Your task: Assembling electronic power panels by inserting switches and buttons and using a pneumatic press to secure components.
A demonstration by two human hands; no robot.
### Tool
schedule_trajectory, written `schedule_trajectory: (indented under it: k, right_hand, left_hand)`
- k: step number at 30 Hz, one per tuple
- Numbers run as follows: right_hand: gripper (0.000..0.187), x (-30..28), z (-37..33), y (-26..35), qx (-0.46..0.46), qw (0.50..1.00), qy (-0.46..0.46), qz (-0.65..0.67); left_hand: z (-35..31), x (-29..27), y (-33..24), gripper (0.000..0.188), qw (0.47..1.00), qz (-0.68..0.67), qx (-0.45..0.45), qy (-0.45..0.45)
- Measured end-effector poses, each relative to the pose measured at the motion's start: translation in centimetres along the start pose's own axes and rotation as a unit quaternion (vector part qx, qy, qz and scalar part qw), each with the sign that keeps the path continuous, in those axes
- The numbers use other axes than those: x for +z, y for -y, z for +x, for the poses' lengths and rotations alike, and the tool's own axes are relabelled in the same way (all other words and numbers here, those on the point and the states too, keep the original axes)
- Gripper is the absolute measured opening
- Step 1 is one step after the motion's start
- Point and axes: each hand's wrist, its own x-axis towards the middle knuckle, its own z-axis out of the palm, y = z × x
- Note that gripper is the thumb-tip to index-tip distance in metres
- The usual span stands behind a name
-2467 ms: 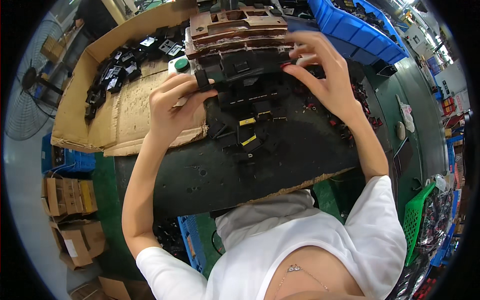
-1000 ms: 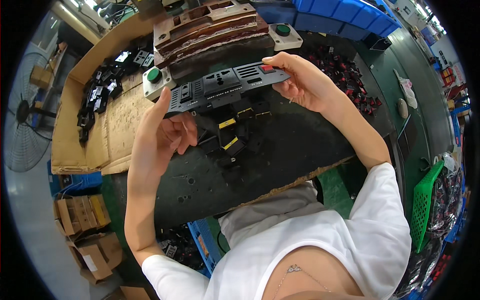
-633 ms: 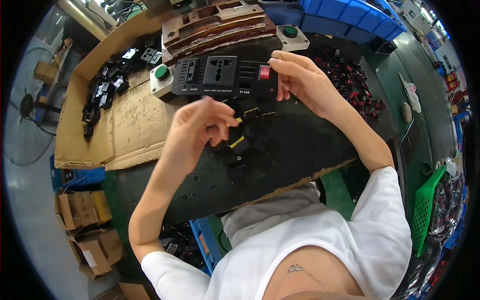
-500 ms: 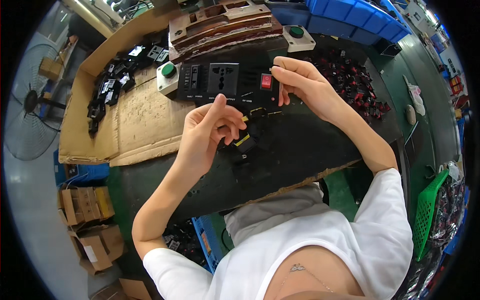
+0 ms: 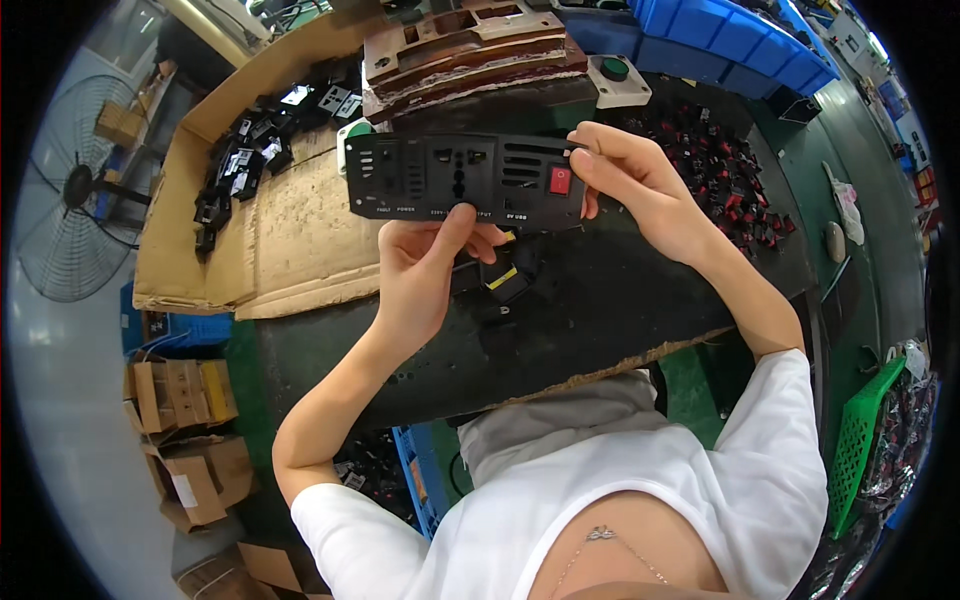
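Note:
Between my hands is a black plastic front panel (image 5: 410, 178), with a socket cutout, vent slots and a red rocker switch (image 5: 560, 180) near its right end. My left hand (image 5: 415, 270) grips the lower edge at the middle, thumb on the face and fingers partly hidden behind. At the right end, my right hand (image 5: 640, 185) pinches the panel by its edge. Just below it on the bench lies a small black part with yellow tape (image 5: 510, 275), partly covered by my left fingers.
A cut-open cardboard box (image 5: 300, 255) with several black socket parts (image 5: 240, 170) is at left. Behind stands a wood-coloured fixture (image 5: 475, 60) beside a green push button (image 5: 614, 68). Red-and-black switches (image 5: 710, 170) are heaped at right, near a blue bin (image 5: 740, 40).
The panel has tilted, and its face now catches the light differently. My left thumb has come onto its lower edge, and the left fingers have moved in under it. My right hand keeps its pinch.

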Motion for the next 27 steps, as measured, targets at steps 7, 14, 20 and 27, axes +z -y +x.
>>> schedule_trajectory:
  k: [7, 14, 20, 27]
  right_hand:
    - [0.033, -0.9, 0.3, -0.2, -0.051, 0.985, -0.068, -0.148]
    - [0.013, -1.9, 1.2, -3.4, -0.065, 0.919, -0.035, -0.388]
    - [0.025, -1.2, 1.5, -3.8, -0.109, 0.876, -0.011, -0.47]
    - [0.022, 0.1, 1.5, -3.4, -0.135, 0.882, 0.001, -0.452]
  left_hand:
    - [-0.2, 0.2, -0.8, 0.011, 0.986, 0.073, 0.151, -0.024]
    - [-1.6, 0.3, -1.3, 0.011, 0.974, 0.102, 0.194, -0.054]
    - [-7.2, -1.7, -3.5, 0.012, 0.934, 0.165, 0.253, -0.192]
    - [-11.5, -4.6, -2.8, 0.015, 0.841, 0.119, 0.301, -0.434]
